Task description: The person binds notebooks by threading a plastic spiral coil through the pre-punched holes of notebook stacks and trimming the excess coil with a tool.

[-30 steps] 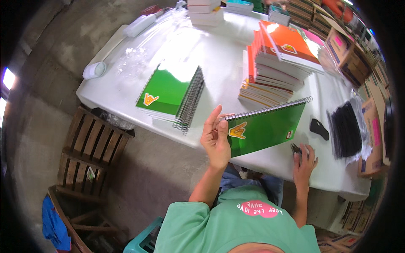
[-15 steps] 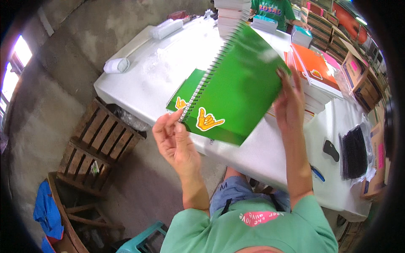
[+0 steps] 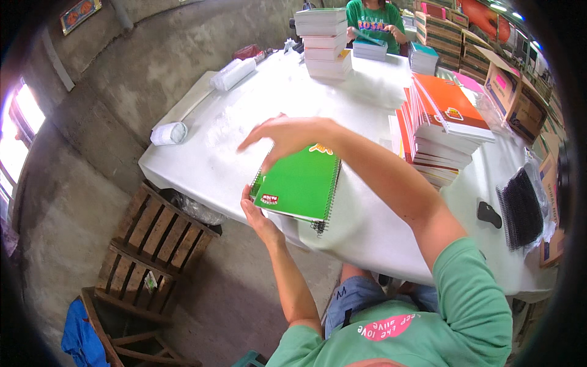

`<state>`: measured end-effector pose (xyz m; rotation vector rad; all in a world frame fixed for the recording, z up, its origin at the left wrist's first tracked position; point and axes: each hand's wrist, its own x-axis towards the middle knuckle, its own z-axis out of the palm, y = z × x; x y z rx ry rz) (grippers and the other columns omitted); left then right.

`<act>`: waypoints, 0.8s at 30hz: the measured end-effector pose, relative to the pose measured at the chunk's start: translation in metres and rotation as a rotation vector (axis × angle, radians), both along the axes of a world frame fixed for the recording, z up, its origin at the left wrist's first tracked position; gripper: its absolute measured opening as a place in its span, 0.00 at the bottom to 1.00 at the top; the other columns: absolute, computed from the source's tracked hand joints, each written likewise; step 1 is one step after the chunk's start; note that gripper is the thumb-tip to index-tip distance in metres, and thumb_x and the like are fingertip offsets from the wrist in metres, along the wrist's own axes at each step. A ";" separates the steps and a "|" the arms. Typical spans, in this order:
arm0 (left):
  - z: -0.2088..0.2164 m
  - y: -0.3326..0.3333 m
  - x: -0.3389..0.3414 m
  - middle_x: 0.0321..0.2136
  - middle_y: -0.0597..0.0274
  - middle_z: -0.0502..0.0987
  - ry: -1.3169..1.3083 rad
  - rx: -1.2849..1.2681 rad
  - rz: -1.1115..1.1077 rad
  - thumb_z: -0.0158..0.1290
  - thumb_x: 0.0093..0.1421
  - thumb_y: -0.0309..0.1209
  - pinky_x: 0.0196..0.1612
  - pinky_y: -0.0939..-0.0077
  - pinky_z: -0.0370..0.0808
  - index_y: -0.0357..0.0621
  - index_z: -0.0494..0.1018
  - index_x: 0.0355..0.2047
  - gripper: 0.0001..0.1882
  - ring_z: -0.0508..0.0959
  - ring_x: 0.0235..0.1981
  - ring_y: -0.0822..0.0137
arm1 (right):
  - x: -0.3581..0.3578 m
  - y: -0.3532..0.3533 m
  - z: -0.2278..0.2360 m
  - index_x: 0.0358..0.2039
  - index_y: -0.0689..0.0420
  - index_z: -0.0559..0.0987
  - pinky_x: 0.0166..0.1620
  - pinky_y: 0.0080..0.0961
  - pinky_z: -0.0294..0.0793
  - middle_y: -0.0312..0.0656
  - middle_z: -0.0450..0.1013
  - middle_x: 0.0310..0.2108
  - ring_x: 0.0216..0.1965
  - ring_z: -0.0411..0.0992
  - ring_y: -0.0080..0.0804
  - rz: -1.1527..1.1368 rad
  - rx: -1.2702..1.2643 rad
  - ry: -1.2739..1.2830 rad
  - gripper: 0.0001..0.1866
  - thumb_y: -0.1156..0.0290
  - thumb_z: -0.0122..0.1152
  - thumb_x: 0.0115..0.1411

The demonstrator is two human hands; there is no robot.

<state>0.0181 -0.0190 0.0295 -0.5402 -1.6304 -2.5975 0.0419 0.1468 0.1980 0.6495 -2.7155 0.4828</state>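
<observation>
While the left hand (image 3: 262, 221) rests against the near left corner of the green spiral notebooks (image 3: 298, 186), its fingers are partly hidden, so I cannot tell whether it grips them. Taking those notebooks as the clock's centre, with twelve pointing away from the wearer, they lie near the front edge of the white-covered table (image 3: 373, 241), a wire binding along their three o'clock side. Over their eleven o'clock corner hangs the right hand (image 3: 287, 137), blurred, thumb and fingers spread wide; contact with the cover is unclear.

Toward three o'clock lie a dark flat piece (image 3: 488, 215) and, just beyond it, a bundle of black coils (image 3: 520, 209). At two o'clock stands a stack of orange notebooks (image 3: 452, 107), and at ten a white roll (image 3: 167, 133). Farther off, a tall book pile (image 3: 324, 46) rises at twelve; past it, at one, a co-worker in a green shirt (image 3: 374, 17) handles teal notebooks (image 3: 370, 50).
</observation>
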 end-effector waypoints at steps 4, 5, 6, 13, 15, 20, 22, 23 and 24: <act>0.002 0.017 0.002 0.53 0.55 0.64 -0.041 0.016 0.017 0.33 0.66 0.53 0.60 0.67 0.55 0.37 0.61 0.54 0.31 0.62 0.56 0.63 | 0.032 0.093 -0.066 0.52 0.57 0.72 0.57 0.30 0.63 0.50 0.68 0.53 0.54 0.66 0.39 -0.631 -0.305 0.006 0.27 0.52 0.56 0.58; 0.002 0.023 0.001 0.49 0.56 0.67 -0.010 0.059 0.040 0.36 0.66 0.51 0.56 0.68 0.60 0.37 0.63 0.51 0.28 0.66 0.52 0.65 | 0.045 0.110 -0.090 0.52 0.59 0.72 0.57 0.30 0.63 0.50 0.69 0.52 0.54 0.66 0.39 -0.575 -0.540 0.043 0.27 0.51 0.51 0.61; 0.005 0.027 0.001 0.46 0.56 0.68 -0.020 0.055 0.059 0.37 0.67 0.49 0.53 0.70 0.63 0.37 0.64 0.50 0.26 0.68 0.48 0.66 | 0.052 0.117 -0.113 0.51 0.61 0.72 0.57 0.30 0.62 0.51 0.70 0.51 0.54 0.67 0.38 -0.507 -0.776 0.084 0.28 0.50 0.46 0.64; 0.010 0.041 -0.006 0.33 0.58 0.72 -0.115 0.179 0.189 0.39 0.67 0.40 0.36 0.77 0.73 0.37 0.67 0.38 0.16 0.74 0.32 0.70 | 0.028 0.080 -0.156 0.35 0.65 0.80 0.43 0.19 0.69 0.43 0.77 0.32 0.35 0.73 0.26 -0.675 -1.390 0.250 0.26 0.53 0.44 0.65; 0.009 0.043 -0.008 0.32 0.58 0.72 -0.137 0.248 0.179 0.38 0.68 0.40 0.35 0.77 0.74 0.37 0.67 0.36 0.16 0.74 0.31 0.69 | 0.026 0.080 -0.157 0.35 0.67 0.79 0.40 0.19 0.71 0.44 0.77 0.32 0.32 0.73 0.26 -0.773 -1.382 0.223 0.24 0.56 0.45 0.65; 0.005 0.058 -0.006 0.31 0.57 0.71 -0.108 0.293 0.227 0.35 0.68 0.44 0.35 0.74 0.74 0.37 0.66 0.37 0.20 0.74 0.32 0.66 | 0.026 0.079 -0.158 0.34 0.67 0.79 0.40 0.20 0.72 0.44 0.77 0.32 0.34 0.74 0.26 -0.737 -1.393 0.387 0.20 0.61 0.48 0.63; 0.002 0.054 -0.009 0.34 0.56 0.70 -0.105 0.203 0.223 0.33 0.68 0.44 0.38 0.71 0.74 0.36 0.65 0.37 0.21 0.73 0.34 0.64 | 0.029 0.078 -0.155 0.35 0.63 0.79 0.42 0.21 0.72 0.43 0.77 0.32 0.35 0.74 0.29 -0.781 -1.275 0.371 0.17 0.62 0.49 0.62; 0.000 0.049 -0.013 0.36 0.55 0.69 -0.114 0.175 0.200 0.34 0.68 0.44 0.39 0.72 0.73 0.36 0.65 0.38 0.21 0.72 0.35 0.64 | 0.030 0.075 -0.151 0.35 0.61 0.80 0.40 0.23 0.72 0.43 0.78 0.32 0.34 0.75 0.31 -0.816 -1.148 0.401 0.16 0.62 0.50 0.61; 0.001 0.051 -0.011 0.37 0.55 0.69 -0.119 0.148 0.158 0.35 0.67 0.44 0.40 0.72 0.72 0.36 0.66 0.38 0.21 0.72 0.36 0.65 | 0.037 0.075 -0.147 0.35 0.58 0.81 0.39 0.24 0.73 0.43 0.78 0.32 0.32 0.75 0.33 -0.865 -1.017 0.440 0.14 0.63 0.51 0.61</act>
